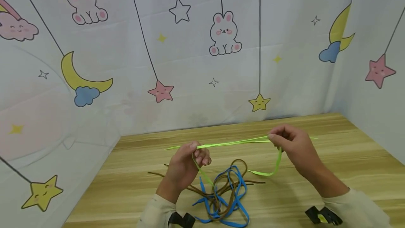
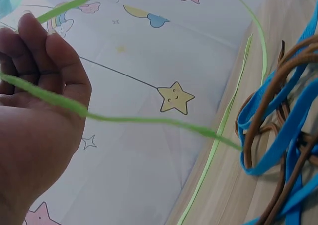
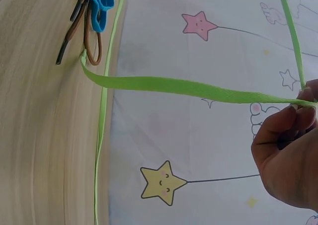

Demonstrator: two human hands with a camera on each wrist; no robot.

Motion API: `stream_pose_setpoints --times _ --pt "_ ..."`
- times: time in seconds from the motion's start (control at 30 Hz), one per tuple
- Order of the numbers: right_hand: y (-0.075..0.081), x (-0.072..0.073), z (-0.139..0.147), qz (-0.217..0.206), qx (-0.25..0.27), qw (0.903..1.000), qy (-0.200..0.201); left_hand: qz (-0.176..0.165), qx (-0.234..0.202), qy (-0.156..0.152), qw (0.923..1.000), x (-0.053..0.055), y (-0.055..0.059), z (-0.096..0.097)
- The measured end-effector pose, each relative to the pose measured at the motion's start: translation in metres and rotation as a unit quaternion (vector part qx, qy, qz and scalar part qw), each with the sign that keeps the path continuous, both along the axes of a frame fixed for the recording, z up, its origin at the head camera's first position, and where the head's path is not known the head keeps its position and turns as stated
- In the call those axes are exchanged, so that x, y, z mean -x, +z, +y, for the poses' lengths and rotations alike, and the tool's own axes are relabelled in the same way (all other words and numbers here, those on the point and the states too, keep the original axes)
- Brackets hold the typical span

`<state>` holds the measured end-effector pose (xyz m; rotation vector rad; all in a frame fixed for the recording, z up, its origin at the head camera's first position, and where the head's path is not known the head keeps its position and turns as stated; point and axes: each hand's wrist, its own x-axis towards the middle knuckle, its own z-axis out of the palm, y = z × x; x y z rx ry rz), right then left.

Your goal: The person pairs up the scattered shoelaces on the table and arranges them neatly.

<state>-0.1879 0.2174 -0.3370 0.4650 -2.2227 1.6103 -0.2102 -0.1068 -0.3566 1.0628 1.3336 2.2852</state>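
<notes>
Above the wooden table [image 1: 332, 150], out in front of the person, a bright green lace [image 3: 174, 86] is stretched between both hands. Left hand [image 1: 185, 170] grips one end of the span, thumb against index finger, other fingers loosely curled. Right hand [image 1: 295, 147] pinches the other end between thumb and fingertips. Neither is free.

Key relation: the held span's long axis runs left to right, roughly parallel to the table's back edge, right end a touch higher in the head view. Hands stand well apart, one at each end, the taut part straight between them. Below each grip the lace goes slack: one tail slants from the left hand down to the pile, the other drops from the right hand, bends at the table and runs back toward the pile's right side. Whether the tails join in there is hidden.

Pile is a blue lace [image 2: 279, 154] tangled with a brown lace [image 2: 255, 124], on the table below the span and toward the person; left hand is nearer to it, right hand well off to the side.

Second green lace [image 2: 198, 181] lies along the table near the back edge, touched by neither hand, nearly lining up with the held span in the head view.
</notes>
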Motion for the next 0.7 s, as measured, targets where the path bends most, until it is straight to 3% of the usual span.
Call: stream_pose_setpoints --times 0.43,0.57,0.7 --pt "0.007 -0.002 0.006 -0.028 0.012 0.9993 0.023 -0.041 -0.015 0.042 0.9981 0.011 -0.009 -0.012" --pt "0.008 -0.001 0.008 -0.043 0.059 0.9953 0.063 -0.059 -0.02 0.061 0.9962 0.014 -0.013 -0.017" --pt "0.007 0.0 0.008 -0.048 0.129 0.9852 0.102 -0.071 -0.023 0.076 0.9943 0.017 -0.018 -0.021"
